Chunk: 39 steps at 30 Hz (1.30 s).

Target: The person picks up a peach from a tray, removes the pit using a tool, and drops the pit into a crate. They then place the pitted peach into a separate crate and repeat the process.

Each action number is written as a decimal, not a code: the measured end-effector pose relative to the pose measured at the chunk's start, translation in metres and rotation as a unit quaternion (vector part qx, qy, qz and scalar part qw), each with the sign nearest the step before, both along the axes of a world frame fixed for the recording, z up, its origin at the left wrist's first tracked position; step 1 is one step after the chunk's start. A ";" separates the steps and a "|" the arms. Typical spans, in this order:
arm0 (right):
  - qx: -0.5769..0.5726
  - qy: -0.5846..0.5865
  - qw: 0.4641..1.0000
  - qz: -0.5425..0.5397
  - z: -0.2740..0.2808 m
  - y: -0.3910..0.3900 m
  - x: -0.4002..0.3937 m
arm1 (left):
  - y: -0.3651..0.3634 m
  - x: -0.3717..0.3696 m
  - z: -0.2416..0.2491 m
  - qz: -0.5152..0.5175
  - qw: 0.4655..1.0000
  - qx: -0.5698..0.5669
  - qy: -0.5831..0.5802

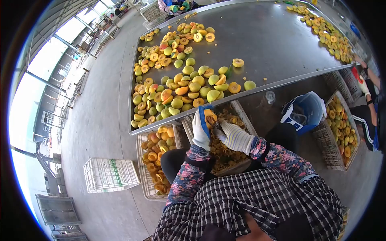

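My left hand (201, 130), in a white and blue glove, is closed around a halved peach (210, 117) with its cut face showing a brown centre. My right hand (235, 137), in a striped knit glove, is closed on a small dark tool (217, 125) whose tip is at the peach half; its exact kind is mostly hidden by the fingers. Both hands are just off the near edge of the metal table (257, 44). Below them stands a crate (246, 117) holding small brownish-yellow fruit pieces. Halved peaches (182, 90) are heaped on the table close by.
A crate of peach halves (157, 149) stands left of my knees, beside an upturned white crate (111, 175). To the right are a blue bucket (304, 112) and another full crate (339, 127). Co-workers' gloved hands (179, 7) show across the table and at the right.
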State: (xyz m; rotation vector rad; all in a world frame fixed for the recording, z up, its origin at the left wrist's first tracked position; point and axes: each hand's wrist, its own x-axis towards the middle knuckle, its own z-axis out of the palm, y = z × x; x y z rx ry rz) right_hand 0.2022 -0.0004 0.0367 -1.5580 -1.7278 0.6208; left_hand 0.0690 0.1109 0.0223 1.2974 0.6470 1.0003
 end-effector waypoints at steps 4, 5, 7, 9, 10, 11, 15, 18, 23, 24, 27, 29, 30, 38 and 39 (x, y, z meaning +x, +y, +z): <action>-0.017 0.044 0.999 0.003 0.007 0.002 0.002 | -0.013 0.012 -0.006 0.072 0.996 0.041 -0.036; -0.034 0.036 0.999 0.012 0.013 0.001 0.005 | -0.016 0.012 -0.003 0.080 0.994 0.073 -0.020; 0.083 0.091 0.992 0.038 -0.027 0.012 0.004 | -0.013 0.001 0.006 0.050 0.971 0.207 0.112; 0.021 0.218 0.973 0.066 -0.030 0.014 0.005 | -0.008 -0.002 0.005 0.035 0.966 0.222 0.128; -0.101 0.314 0.941 0.078 -0.007 0.008 0.006 | -0.007 -0.003 0.003 0.029 0.969 0.211 0.121; -0.220 0.403 0.884 0.087 0.015 0.001 0.007 | -0.003 -0.003 -0.006 0.024 0.982 0.165 0.085; -0.303 0.546 0.774 0.103 0.022 -0.001 0.011 | -0.023 0.014 0.024 -0.015 0.993 -0.040 -0.113; -0.310 0.598 0.727 0.133 0.029 -0.004 0.015 | -0.022 0.018 0.032 -0.015 0.981 -0.112 -0.161; -0.356 0.690 0.613 0.147 0.013 0.001 0.016 | -0.013 0.020 0.031 -0.015 0.978 -0.160 -0.135; -0.353 0.690 0.614 0.147 0.011 0.002 0.016 | -0.013 0.020 0.033 -0.011 0.977 -0.174 -0.125; -0.344 0.630 0.683 0.136 0.016 -0.001 0.015 | -0.007 0.017 0.038 -0.046 0.959 -0.266 -0.092; -0.339 0.590 0.722 0.127 0.021 -0.004 0.015 | -0.004 0.017 0.035 -0.068 0.945 -0.309 -0.090; -0.338 0.580 0.730 0.125 0.023 -0.004 0.016 | -0.001 0.017 0.030 -0.070 0.942 -0.312 -0.099; -0.196 0.079 0.959 0.189 -0.056 -0.001 0.034 | 0.023 -0.026 0.021 0.026 0.975 0.004 0.221; -0.105 -0.054 0.973 0.199 -0.076 0.001 0.035 | 0.012 -0.037 0.046 0.056 0.902 0.149 0.402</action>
